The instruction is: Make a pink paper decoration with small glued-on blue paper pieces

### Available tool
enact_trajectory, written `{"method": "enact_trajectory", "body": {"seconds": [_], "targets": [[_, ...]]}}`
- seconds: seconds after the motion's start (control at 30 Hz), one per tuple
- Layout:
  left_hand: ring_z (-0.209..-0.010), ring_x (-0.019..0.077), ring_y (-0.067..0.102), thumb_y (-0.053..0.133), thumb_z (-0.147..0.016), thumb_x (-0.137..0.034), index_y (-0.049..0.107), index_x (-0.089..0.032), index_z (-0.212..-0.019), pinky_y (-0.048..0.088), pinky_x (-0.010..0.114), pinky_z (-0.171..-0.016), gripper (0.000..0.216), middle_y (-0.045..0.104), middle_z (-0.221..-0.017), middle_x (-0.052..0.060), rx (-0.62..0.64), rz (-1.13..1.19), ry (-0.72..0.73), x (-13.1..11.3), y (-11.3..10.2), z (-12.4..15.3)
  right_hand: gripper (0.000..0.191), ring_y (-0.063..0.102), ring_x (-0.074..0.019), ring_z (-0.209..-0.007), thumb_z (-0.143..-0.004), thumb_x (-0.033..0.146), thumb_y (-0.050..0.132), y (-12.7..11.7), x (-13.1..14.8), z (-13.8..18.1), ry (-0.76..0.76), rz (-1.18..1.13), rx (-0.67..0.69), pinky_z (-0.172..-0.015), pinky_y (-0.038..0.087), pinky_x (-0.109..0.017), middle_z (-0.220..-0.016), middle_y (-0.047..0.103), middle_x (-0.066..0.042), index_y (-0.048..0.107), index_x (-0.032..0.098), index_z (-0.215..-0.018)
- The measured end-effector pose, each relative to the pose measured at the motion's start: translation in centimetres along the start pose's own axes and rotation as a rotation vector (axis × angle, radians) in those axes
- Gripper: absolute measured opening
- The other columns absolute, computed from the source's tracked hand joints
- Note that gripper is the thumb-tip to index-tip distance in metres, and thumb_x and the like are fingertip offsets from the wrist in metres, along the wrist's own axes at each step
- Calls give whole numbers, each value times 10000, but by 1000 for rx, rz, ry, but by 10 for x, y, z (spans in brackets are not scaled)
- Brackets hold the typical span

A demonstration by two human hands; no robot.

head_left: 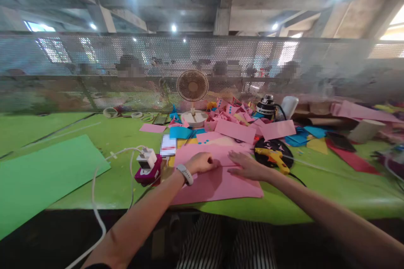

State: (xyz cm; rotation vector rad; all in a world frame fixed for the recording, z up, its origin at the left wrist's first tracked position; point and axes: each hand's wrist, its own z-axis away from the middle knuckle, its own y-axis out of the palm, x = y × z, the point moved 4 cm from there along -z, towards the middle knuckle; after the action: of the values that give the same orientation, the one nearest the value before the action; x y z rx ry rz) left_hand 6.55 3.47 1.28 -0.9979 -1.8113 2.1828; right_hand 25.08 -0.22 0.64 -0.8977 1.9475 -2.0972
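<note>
1. Where the two hands meet, at lower centre of the frame, a pink paper sheet (217, 187) lies flat on the green worktop (331, 193). Its long axis runs left to right across the frame, and its near edge roughly follows the worktop's front edge.
2. The left hand (202, 162) is curled closed, knuckles resting on the sheet. I cannot tell whether it pinches any paper. A white band sits on its wrist.
3. The right hand (248, 167) is open and flat, palm down on the sheet with fingers pointing left, gripping nothing.
4. The sheet is thin, matt and rectangular, with a crease line under the hands.
5. Just right of it, a yellow glue gun (274, 158) lies on a round black mat (268, 145).
6. At left, a white plug (147, 159) tops a magenta block. A large green sheet (47, 176) lies further left.
7. Behind stand a small fan (192, 88) and a perforated metal screen (94, 59).
8. The small white card (168, 146) is blurred, so its writing cannot be read.
</note>
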Motion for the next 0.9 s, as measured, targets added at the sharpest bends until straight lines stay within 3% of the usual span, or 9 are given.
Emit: {"method": "enact_trajectory", "body": {"seconds": [0.07, 0.13, 0.2, 0.3, 0.47, 0.7, 0.9], "targets": [[-628, 154, 523, 541, -715, -417, 615, -154, -775, 327, 238, -530, 279, 633, -727, 34, 28, 25, -4, 3, 0, -3, 549, 386, -285, -1258, -809, 486, 515, -12, 0, -11, 85, -108, -50, -1039, 286, -403, -1312, 488, -172, 531, 114, -1212], [-621, 150, 515, 563, -690, -416, 624, -151, -795, 321, 232, -521, 292, 629, -721, 31, 64, 50, -15, 4, 1, -5, 385, 564, -268, -1075, -815, 435, 519, -13, 1, -24, 190, -235, 44, -908, 424, -364, -1082, 650, -148, 615, 128, -1025], [-613, 146, 509, 555, -689, -456, 629, -146, -806, 324, 227, -512, 339, 621, -705, 28, 101, 74, -22, 6, 1, -7, 284, 671, -212, -790, -799, 396, 543, -7, 5, -36, 219, -317, 178, -697, 508, -280, -801, 712, -97, 636, 132, -847], [-597, 135, 495, 544, -685, -493, 631, -135, -804, 325, 218, -496, 387, 605, -686, 19, 161, 108, -24, 8, -1, -9, 216, 652, -153, -525, -771, 329, 575, 6, 6, -50, 239, -421, 357, -487, 482, -203, -573, 679, -43, 604, 133, -683], [-555, 115, 475, 558, -660, -401, 632, -130, -804, 328, 206, -475, 316, 579, -650, 1, 266, 137, -26, 8, -4, -13, 242, 627, -131, -441, -782, 320, 562, 18, -3, -60, 294, -537, 522, -383, 415, -164, -506, 662, -38, 588, 123, -644], [-556, 146, 493, 534, -656, -493, 627, -141, -742, 311, 229, -465, 375, 580, -614, 22, 258, 62, -68, 4, -6, -19, 304, 570, -99, -381, -758, 374, 610, 13, -10, -59, 375, -549, 529, -371, 371, -155, -420, 612, 2, 580, 126, -585], [-528, 134, 482, 474, -691, -577, 615, -160, -686, 300, 236, -472, 440, 586, -589, 15, 203, 12, -69, 4, -6, -21, 320, 383, -44, -277, -676, 322, 709, -14, -33, -35, 468, -424, 488, -332, 254, -166, -312, 492, 54, 548, 124, -483]]}}
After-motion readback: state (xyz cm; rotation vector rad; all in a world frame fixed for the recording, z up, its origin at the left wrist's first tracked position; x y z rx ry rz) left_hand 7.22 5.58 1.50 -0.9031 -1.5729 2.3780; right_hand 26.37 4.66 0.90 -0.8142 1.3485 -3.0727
